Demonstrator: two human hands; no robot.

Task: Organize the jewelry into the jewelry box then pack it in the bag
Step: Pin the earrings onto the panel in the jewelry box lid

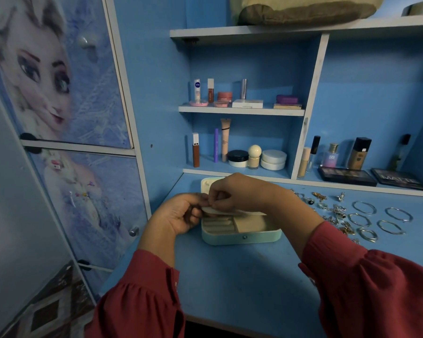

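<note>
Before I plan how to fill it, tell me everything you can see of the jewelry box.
The jewelry box is a small pale mint-green case with rounded corners and a small stud at the front. It sits open on the blue desk, lid up at the back. The lining looks cream, with ring rolls on the left and a flat compartment beside them. The left hand and right hand pinch something pale over it; what it is, I cannot tell.

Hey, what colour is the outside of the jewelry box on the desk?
Pale mint green outside, on the jewelry box, with a beige lining; it shows in the head view.
</note>
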